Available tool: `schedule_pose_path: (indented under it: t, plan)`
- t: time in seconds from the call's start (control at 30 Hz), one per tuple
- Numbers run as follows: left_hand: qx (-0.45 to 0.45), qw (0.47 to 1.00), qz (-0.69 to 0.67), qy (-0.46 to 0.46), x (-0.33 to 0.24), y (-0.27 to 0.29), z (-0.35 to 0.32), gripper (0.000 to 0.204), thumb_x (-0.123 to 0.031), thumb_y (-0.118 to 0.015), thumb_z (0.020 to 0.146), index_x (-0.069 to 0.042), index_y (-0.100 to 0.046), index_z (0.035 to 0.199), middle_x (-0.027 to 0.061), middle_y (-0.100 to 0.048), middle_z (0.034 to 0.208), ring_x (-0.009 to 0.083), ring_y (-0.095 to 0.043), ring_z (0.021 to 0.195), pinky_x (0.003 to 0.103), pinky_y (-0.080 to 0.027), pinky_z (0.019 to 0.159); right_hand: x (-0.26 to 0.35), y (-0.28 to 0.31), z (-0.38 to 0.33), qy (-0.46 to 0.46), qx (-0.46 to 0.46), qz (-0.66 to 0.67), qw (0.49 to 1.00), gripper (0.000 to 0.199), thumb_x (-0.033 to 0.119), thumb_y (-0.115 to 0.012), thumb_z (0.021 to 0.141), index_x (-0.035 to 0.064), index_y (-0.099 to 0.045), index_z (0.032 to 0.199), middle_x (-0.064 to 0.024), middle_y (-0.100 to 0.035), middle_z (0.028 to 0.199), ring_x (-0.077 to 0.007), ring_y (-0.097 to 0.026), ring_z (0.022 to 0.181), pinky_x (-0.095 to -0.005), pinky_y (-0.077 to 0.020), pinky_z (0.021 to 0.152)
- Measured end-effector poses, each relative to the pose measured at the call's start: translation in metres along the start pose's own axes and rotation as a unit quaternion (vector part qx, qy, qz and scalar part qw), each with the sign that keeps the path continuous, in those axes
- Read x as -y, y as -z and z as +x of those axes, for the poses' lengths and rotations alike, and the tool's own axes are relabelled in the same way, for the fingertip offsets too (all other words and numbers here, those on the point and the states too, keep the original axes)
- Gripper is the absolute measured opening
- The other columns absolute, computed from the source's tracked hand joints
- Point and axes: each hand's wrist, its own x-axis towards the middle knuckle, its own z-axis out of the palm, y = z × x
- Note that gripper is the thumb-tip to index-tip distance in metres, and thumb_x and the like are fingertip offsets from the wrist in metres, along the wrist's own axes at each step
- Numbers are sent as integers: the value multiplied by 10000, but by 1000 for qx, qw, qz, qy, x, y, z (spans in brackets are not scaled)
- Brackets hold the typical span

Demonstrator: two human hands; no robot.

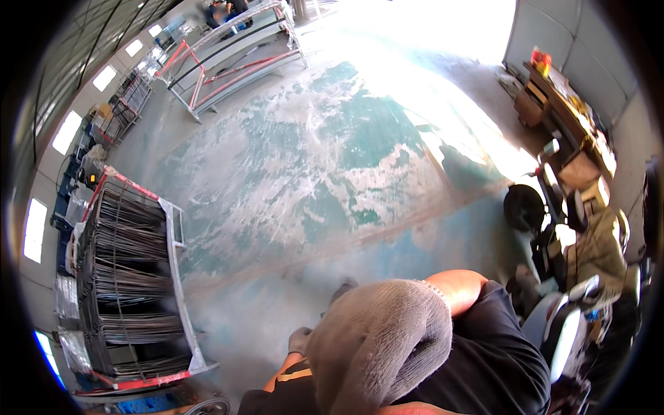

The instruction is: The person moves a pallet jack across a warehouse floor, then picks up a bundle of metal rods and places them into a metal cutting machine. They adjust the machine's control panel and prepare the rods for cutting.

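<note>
a gloved hand fills the near view, probably the right, fingers curled and holding nothing visible; the other is unseen. the wire rack stands untouched at left.

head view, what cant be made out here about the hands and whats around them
- Gloved hand, head view: the grey glove fills the lower middle; which hand it is, and whether it holds anything, cannot be told.
- The other hand: not made out, hidden behind the glove and dark sleeve.
- Doorway: sunlight washes out all detail.
- People at the far frame: too small and blurred.
- Wire rack: lower part cut by the fisheye rim.
</note>
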Motion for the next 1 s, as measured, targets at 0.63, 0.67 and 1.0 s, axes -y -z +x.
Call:
schedule_pose_path:
  t: [0.63,0.67,1.0]
  plan:
    - [-77,943,67,-317,-615,234,337,309,-265,-595,1017,-125,-780,1222,215,-769,1216,388,-736,1176,518,-555,1011,138,423,75,-16,31,-589,807,242,172,-727,1046,23,-747,1236,-162,-756,1145,-313,-745,1043,-461,-624,827]
    - [-96,934,53,-340,-639,234,357,316,-302,-606,1021,-107,-781,1198,213,-776,1183,398,-740,1135,494,-559,978,137,451,76,-5,37,-592,805,243,168,-728,1045,21,-746,1236,-162,-755,1139,-310,-744,1037,-458,-623,824]
    - [98,956,81,-264,-489,152,481,451,-409,-438,1167,-121,-766,1282,203,-777,1194,364,-757,1017,459,-619,864,160,726,83,15,84,-633,770,248,137,-740,1032,-1,-741,1238,-155,-751,1080,-278,-738,977,-425,-612,789]
